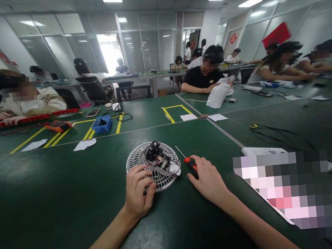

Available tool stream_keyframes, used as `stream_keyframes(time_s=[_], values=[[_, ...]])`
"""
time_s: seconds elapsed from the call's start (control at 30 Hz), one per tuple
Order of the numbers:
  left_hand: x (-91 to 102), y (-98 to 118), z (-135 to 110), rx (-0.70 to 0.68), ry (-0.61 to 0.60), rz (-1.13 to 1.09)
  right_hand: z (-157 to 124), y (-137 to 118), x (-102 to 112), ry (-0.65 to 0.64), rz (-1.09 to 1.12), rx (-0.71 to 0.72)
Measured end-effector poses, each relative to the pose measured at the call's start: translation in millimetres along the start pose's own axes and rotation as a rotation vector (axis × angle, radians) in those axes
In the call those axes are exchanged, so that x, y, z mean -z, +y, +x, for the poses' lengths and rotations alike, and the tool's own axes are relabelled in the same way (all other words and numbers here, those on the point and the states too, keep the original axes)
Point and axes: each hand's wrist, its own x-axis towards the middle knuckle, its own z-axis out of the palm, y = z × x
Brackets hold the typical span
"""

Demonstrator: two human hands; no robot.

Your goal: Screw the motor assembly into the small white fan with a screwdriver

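Observation:
A round white fan grille [134, 158] lies flat on the green table in front of me. On it rests a black motor unit [156, 150] with loose wires and a pale cable looped around it. My left hand [138, 189] is at the grille's near left edge, fingers curved over the rim and slightly apart. My right hand [207, 177] lies on the table to the right of the grille, its fingers and thumb around the handle of a red and black screwdriver [190, 164]. The screwdriver's shaft points away and to the left, beside the grille.
A blue bin [102, 124] with dark parts stands at the back left, near an orange multimeter [58, 126] and a phone [93, 112]. Paper slips [85, 144] lie across the table. At right is a white panel [261, 150], mostly blurred out. Several people sit around the tables.

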Motion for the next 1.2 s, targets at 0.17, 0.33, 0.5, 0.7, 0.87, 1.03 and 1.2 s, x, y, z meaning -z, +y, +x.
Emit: stream_keyframes(time_s=[0.17, 0.33, 0.5, 0.7, 0.87, 1.03, 1.2], values=[[-0.6, -1.6, -2.1, 0.033, 0.008, -0.009, 4.9, 7.4, 5.6, 0.01, 0.196, -0.09], [-1.4, -2.3, -2.0, 0.05, 0.012, -0.01, 10.9, 9.3, 8.0, -0.036, 0.55, -0.228], [-2.6, -3.9, -3.1, 0.071, 0.015, -0.005, 7.4, -6.3, 14.9, -0.038, 0.895, -0.275], [-2.5, -4.3, -1.7, 0.076, 0.029, 0.004, -4.4, -23.5, 22.8, -0.226, 1.422, -0.303], [-3.3, -5.8, -4.3, 0.105, 0.025, 0.003, -8.6, -28.2, 16.8, -0.286, 1.46, -0.295], [-3.5, -6.7, -5.9, 0.118, 0.02, -0.011, -11.5, -28.4, 12.6, -0.302, 1.474, -0.264], [-3.5, -5.5, -2.1, 0.113, 0.027, -0.006, -13.9, -30.3, 12.8, -0.32, 1.51, -0.24]])
